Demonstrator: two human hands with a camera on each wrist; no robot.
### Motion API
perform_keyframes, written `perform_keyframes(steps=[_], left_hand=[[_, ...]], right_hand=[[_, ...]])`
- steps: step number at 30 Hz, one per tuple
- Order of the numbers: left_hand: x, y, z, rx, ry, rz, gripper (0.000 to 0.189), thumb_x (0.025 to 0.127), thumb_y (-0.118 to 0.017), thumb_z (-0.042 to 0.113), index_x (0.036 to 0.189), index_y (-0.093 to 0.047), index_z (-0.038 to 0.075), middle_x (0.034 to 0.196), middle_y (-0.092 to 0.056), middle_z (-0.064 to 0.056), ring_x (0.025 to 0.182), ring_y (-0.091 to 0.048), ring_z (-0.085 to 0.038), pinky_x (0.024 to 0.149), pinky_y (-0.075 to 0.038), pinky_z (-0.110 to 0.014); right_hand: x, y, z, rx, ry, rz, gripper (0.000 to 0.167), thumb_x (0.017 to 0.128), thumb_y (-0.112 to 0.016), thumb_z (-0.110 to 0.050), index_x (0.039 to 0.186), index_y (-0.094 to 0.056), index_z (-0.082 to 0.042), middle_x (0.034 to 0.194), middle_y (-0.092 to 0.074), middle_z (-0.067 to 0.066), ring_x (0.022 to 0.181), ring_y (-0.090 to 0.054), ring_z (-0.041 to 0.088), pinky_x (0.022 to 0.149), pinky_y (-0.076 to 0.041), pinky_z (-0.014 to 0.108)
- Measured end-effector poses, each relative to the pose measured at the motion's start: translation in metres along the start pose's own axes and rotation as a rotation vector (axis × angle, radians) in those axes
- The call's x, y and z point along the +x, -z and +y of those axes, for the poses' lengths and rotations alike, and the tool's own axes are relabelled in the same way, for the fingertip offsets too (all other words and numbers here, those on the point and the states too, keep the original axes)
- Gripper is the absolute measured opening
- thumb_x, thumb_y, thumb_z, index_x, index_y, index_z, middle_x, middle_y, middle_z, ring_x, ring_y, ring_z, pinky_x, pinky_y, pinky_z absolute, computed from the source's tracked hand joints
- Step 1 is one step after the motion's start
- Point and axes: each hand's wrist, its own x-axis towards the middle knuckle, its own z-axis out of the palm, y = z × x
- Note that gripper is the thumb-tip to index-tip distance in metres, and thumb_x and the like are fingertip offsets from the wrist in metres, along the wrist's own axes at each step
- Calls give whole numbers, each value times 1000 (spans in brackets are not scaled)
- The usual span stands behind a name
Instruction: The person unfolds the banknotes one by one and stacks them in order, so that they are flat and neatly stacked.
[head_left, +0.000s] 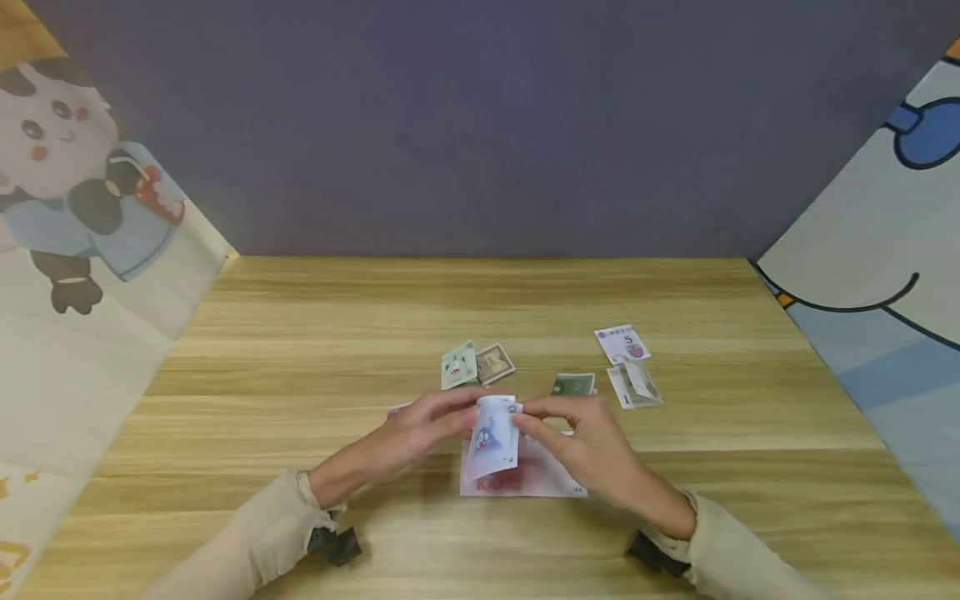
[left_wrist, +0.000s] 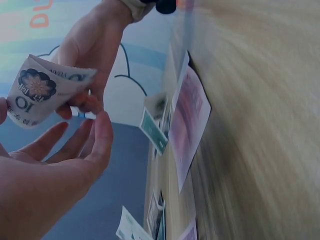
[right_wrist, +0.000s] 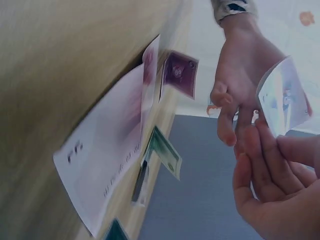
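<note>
In the head view a folded blue-and-white banknote point(head_left: 491, 446) is held up between both hands. My left hand point(head_left: 408, 429) pinches its left edge, thumb in front. At its upper right edge, the right hand point(head_left: 592, 446) grips it between thumb and fingers. A "10" and a dark flower print show on the banknote point(left_wrist: 37, 95) in the left wrist view, where it bends into a loose curl. Beneath the hands a larger pink banknote point(head_left: 551, 479) lies on the table, partly covered by the held one. The right wrist view shows the folded note point(right_wrist: 285, 97) bright with glare.
Beyond the hands lie a pale green note point(head_left: 458, 367) and a brown note point(head_left: 496, 364). A dark green note point(head_left: 573, 383) is by the right fingers. Farther right are a purple 5 note point(head_left: 621, 342) and a folded grey-green note point(head_left: 637, 385). A grey panel point(head_left: 480, 125) stands behind the table.
</note>
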Motion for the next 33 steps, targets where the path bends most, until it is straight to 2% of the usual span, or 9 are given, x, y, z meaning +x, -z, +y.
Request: perform_keyframes(steps=[4,8,12,15,19,23,26,30,33], left_hand=[[1,-5,0,7,-55,-21,43,108,-44,26,146,-48,7,142,-56,-9,130,-53,-25,109,-43,-41],[0,-8,2,16,-62,9,41,107,-47,25,144,-51,7,139,-58,-7,127,-55,-23,107,-44,-38],[-3,-8,5,-9,-61,29,41,105,-50,24,142,-51,6,133,-60,-11,120,-58,-27,101,-49,-41],[-4,-7,7,-23,-67,28,40,105,-51,24,141,-51,8,133,-59,-12,120,-58,-30,99,-50,-43],[-6,-3,9,1,-79,29,42,107,-46,27,143,-49,6,137,-57,-12,121,-57,-33,99,-51,-45],[-8,3,12,41,-92,57,40,107,-45,22,143,-47,4,131,-60,-15,113,-61,-34,94,-54,-47],[-9,7,13,81,-101,87,38,104,-51,14,142,-46,7,119,-65,-16,98,-66,-31,78,-59,-42],[-12,7,13,107,-112,117,41,100,-57,6,140,-46,8,103,-67,-17,82,-67,-25,63,-57,-31],[-13,5,13,108,-100,142,40,97,-61,2,135,-50,4,100,-65,-18,79,-66,-22,62,-57,-28]], right_hand=[[1,-3,1,-85,111,12,8,89,-74,-6,95,-78,-7,96,-76,4,87,-73,14,78,-59,28],[2,-4,-1,-118,137,26,7,88,-74,-4,93,-78,-6,92,-77,4,84,-73,14,76,-59,27],[1,-2,-4,-138,113,45,6,87,-76,-6,93,-77,-7,90,-76,1,82,-72,10,75,-59,26],[0,0,-6,-132,80,57,4,88,-75,-10,92,-78,-10,88,-76,-5,82,-70,6,75,-58,27],[-4,6,-7,-118,44,69,4,91,-74,-14,92,-78,-15,87,-75,-9,83,-69,4,76,-57,29],[-8,12,-7,-98,44,81,5,91,-73,-13,93,-77,-16,87,-74,-9,80,-69,6,76,-57,29],[-10,17,-7,-86,37,89,7,91,-73,-11,93,-77,-16,86,-74,-10,78,-69,6,75,-57,28],[-13,20,-8,-90,-17,94,7,92,-72,-15,96,-77,-17,87,-74,-12,80,-69,5,76,-58,31],[-14,22,-8,-100,-49,93,6,92,-72,-16,96,-77,-18,88,-74,-13,82,-69,6,78,-58,32]])
